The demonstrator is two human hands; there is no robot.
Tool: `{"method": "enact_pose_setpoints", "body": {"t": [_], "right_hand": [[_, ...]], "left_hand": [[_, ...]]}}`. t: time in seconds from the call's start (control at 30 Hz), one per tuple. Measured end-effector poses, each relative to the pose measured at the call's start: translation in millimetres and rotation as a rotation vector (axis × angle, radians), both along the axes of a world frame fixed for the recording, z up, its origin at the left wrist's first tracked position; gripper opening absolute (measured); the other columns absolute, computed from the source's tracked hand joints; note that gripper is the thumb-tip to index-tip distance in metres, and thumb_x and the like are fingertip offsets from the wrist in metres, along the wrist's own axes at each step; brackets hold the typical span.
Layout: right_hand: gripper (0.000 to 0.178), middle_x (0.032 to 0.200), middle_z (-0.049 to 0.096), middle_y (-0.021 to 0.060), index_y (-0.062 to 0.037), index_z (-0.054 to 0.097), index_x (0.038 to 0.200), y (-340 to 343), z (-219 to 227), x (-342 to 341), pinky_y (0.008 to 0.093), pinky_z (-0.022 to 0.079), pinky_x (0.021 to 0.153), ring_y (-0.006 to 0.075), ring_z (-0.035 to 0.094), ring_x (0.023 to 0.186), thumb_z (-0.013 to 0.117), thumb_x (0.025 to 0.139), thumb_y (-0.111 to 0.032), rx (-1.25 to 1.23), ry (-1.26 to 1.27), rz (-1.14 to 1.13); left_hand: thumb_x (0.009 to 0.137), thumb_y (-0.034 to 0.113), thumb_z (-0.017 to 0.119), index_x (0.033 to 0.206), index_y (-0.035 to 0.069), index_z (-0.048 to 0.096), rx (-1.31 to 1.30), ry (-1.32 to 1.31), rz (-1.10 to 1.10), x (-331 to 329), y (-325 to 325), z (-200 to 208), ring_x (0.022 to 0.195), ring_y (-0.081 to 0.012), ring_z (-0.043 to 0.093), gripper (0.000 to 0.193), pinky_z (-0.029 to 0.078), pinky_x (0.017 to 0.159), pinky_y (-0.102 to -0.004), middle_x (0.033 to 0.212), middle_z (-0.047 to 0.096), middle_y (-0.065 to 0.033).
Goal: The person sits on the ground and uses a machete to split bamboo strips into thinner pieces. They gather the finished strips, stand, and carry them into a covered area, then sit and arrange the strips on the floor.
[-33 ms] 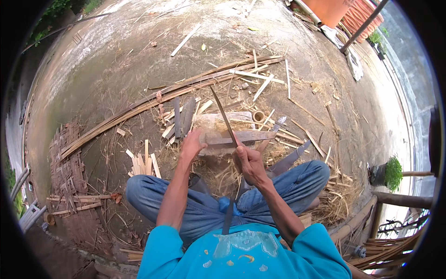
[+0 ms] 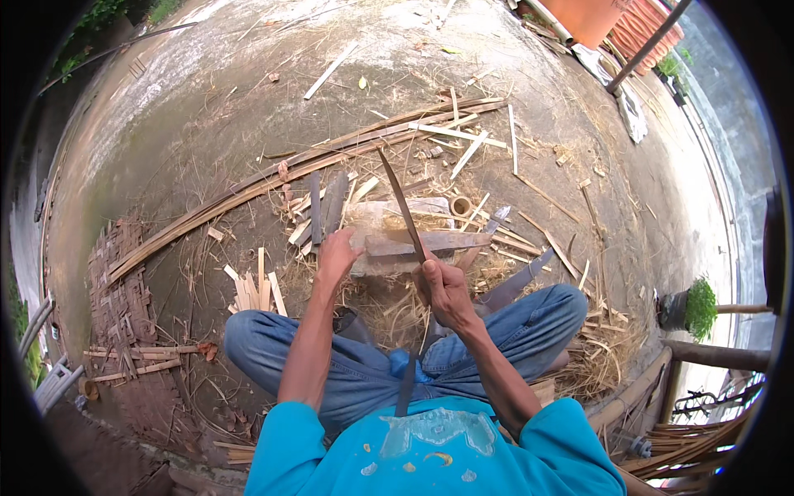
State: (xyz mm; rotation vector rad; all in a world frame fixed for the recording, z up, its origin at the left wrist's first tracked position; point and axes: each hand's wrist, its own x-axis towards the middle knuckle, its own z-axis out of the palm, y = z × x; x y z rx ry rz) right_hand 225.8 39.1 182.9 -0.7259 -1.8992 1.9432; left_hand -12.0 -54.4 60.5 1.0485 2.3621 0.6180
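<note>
My right hand point(image 2: 447, 289) is closed round the handle end of a long dark knife point(image 2: 402, 198), its narrow blade slanting up and away to the left. My left hand point(image 2: 336, 256) hovers or rests at the left edge of a pale, worn block point(image 2: 372, 217), thumb and fingers apart, with nothing visible in it. Across the block lies a flat, tapered grey-brown piece point(image 2: 451, 241); whether it is wood or metal I cannot tell. The knife passes over it. Beyond my left fingers are dark flat strips point(image 2: 335, 198). A hollow bamboo ring point(image 2: 460, 206) sits at the block's right end.
A bundle of long split strips point(image 2: 240, 194) runs across the ground ahead. Short pale slats point(image 2: 258, 289) lie by my left knee, beside a torn woven mat point(image 2: 124, 289). Shavings point(image 2: 591, 364) are heaped near my right knee. A potted plant point(image 2: 699, 308) stands at the right.
My left hand has shifted slightly left and away from the flat tapered piece. The knife tip has moved a little to the right; my right hand has hardly moved.
</note>
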Motion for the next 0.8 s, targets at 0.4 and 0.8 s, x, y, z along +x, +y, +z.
{"method": "enact_pose_setpoints", "body": {"t": [0.4,0.8], "right_hand": [[0.057,0.065,0.047,0.0068,0.0022,0.053,0.083,18,-39,-18,0.0362,0.042,0.06,0.0164,0.044,0.063,0.039,0.112,-0.045,0.21,-0.197,-0.028],[0.055,0.065,0.049,0.0077,0.0013,0.056,0.085,10,-49,-4,0.037,0.042,0.062,0.0177,0.045,0.064,0.039,0.112,-0.043,0.224,-0.201,-0.064]], "left_hand": [[0.101,0.064,0.051,0.09,0.0,0.073,0.377,-0.476,0.164,62,17,108,0.061,-0.0225,0.069,0.069,0.05,0.063,-0.0353,0.068,0.069,-0.0123],[0.106,0.059,0.034,0.094,0.001,0.068,0.326,-0.257,0.051,95,29,115,0.085,-0.046,0.068,0.067,0.05,0.078,-0.0523,0.083,0.069,-0.0268]]}}
